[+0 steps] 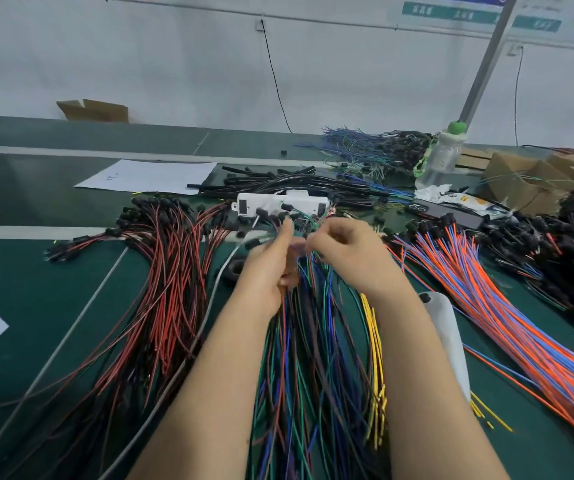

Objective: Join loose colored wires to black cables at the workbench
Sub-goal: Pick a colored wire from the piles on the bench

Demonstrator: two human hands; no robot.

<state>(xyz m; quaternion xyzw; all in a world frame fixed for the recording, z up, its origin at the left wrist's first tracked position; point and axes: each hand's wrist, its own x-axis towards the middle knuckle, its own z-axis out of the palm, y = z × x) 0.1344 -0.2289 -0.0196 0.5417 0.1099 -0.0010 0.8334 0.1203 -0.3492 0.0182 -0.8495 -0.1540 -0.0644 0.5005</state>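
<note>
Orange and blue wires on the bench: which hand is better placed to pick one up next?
Right. The right hand sits nearer the orange and blue wires, which fan out on its side; the left hand grips the mixed bundle.

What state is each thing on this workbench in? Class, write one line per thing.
Left hand: grips the mixed wire bundle.
Right hand: fingers curled, pinching that bundle's upper ends.
Red-black wires: lying fanned out, unheld.
Orange-blue wires: lying in a sheaf, unheld.
Yellow wires: lying loose, unheld.
Bottle: upright, green cap on.
Cardboard box: flaps open.
</note>
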